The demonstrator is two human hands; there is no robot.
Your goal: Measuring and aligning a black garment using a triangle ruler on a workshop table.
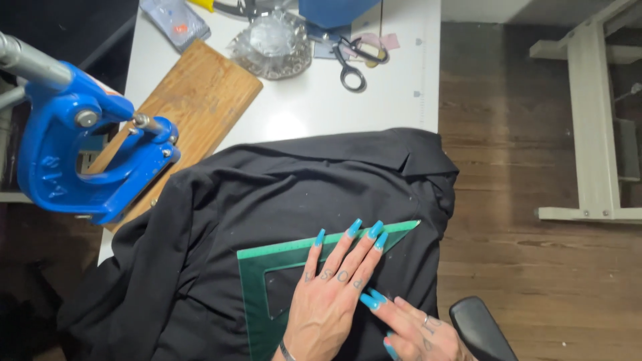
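Observation:
A black garment (267,200) lies spread over the white table (394,80). On it rests a green see-through triangular ruler (257,267), its tip pointing right. My left hand (331,294) lies flat on the ruler with the fingers spread, long blue nails reaching the upper edge. My right hand (418,331) is at the bottom right, beside the ruler's lower slanted edge, one finger stretched toward the left hand's thumb. Whether it holds something small is hidden.
A blue hand press (67,154) stands at the left over a wooden board (200,93). Black-handled scissors (351,63) and a clear bag of metal rings (271,47) lie at the table's far end. A black chair arm (478,327) and wooden floor (535,254) are to the right.

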